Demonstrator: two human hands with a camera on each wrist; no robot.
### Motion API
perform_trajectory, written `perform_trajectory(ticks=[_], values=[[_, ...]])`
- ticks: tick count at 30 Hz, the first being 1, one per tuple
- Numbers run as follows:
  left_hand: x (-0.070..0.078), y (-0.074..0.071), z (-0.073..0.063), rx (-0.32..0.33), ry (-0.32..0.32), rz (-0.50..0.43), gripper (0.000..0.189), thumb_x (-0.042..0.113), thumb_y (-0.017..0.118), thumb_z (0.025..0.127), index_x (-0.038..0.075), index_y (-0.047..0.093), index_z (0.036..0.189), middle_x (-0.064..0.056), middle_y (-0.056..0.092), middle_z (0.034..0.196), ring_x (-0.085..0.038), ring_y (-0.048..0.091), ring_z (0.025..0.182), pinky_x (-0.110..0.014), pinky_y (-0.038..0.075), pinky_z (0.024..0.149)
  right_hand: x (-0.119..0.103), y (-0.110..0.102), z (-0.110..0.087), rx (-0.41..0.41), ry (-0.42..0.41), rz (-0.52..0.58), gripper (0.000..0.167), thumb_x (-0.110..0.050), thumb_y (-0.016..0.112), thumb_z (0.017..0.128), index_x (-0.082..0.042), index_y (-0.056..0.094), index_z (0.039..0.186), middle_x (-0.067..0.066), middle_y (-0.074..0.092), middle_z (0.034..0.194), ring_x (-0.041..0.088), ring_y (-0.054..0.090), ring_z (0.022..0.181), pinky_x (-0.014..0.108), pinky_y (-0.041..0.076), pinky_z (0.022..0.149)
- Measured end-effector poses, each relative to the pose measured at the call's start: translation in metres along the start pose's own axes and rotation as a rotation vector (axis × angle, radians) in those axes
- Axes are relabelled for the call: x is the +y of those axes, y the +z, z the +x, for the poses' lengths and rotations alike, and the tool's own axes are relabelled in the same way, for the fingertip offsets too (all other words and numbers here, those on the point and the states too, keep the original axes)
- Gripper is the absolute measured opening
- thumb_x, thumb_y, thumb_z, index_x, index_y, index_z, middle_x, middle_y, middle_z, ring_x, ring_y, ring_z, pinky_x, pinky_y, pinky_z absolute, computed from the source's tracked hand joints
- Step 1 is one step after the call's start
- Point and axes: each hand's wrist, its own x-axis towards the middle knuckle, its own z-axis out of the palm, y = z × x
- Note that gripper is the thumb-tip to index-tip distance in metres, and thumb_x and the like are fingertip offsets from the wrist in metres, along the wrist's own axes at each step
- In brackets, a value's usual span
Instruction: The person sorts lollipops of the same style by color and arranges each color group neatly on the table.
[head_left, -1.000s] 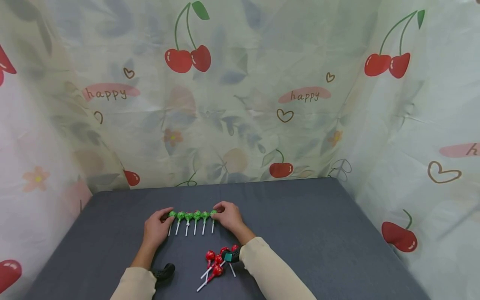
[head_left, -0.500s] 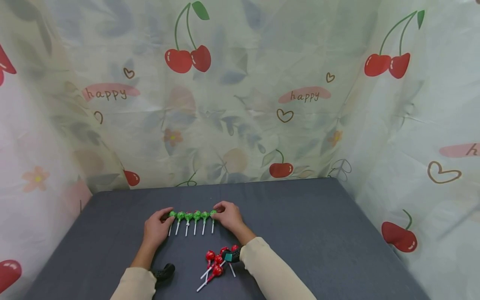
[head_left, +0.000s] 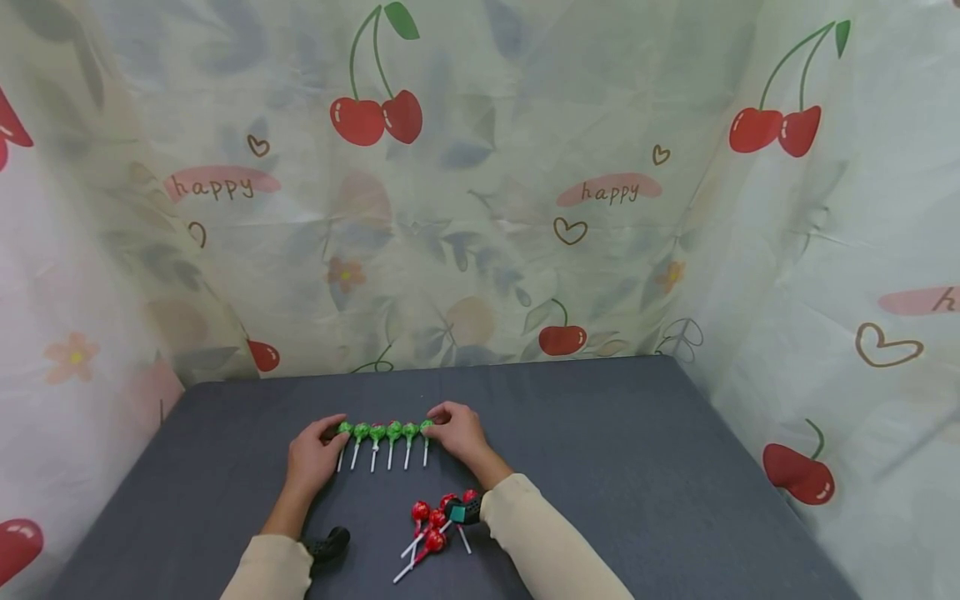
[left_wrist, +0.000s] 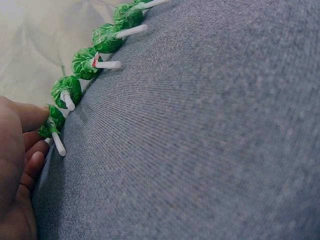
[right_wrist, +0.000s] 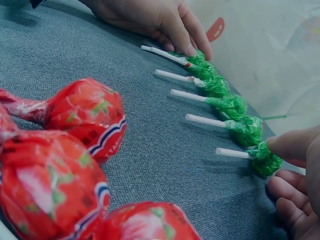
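Observation:
Several green-wrapped lollipops lie side by side in a row, white sticks toward me, with a middle green lollipop (head_left: 394,431) between both hands. At the row's left end, my left hand (head_left: 311,457) pinches the outermost green lollipop (left_wrist: 52,123) by its head, thumb and fingers on either side. My right hand (head_left: 459,435) does the same at the other end, its thumb on the wrapped head of the last green lollipop (right_wrist: 265,161). Both held lollipops rest on the cloth, in line with the others.
Several red-wrapped lollipops (head_left: 435,542) lie in a loose pile nearer me, partly under my right wrist with its black strap. Dark grey cloth covers the table (head_left: 600,450). A cherry-printed curtain (head_left: 480,250) stands behind and at both sides.

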Motion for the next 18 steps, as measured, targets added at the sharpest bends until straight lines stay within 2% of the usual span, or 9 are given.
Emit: perform_trajectory(ticks=[13, 18], values=[[-0.0003, 0.0002, 0.0004, -0.012, -0.03, -0.009, 0.034, 0.016, 0.065, 0.094, 0.004, 0.064, 0.126, -0.017, 0.066, 0.109, -0.031, 0.061, 0.097, -0.048, 0.045, 0.085, 0.0038, 0.0018, 0.0022, -0.013, 0.003, 0.027, 0.017, -0.014, 0.081, 0.079, -0.011, 0.072, 0.093, -0.003, 0.065, 0.082, 0.014, 0.06, 0.078, 0.033, 0.049, 0.071], [-0.0017, 0.0008, 0.0011, -0.016, -0.02, -0.005, 0.034, 0.015, 0.064, 0.094, 0.004, 0.064, 0.126, -0.018, 0.065, 0.109, -0.031, 0.06, 0.097, -0.049, 0.045, 0.085, 0.0033, 0.0017, 0.002, -0.015, 0.005, 0.03, 0.016, -0.014, 0.081, 0.079, -0.011, 0.073, 0.093, -0.003, 0.065, 0.082, 0.015, 0.06, 0.078, 0.033, 0.049, 0.072]])
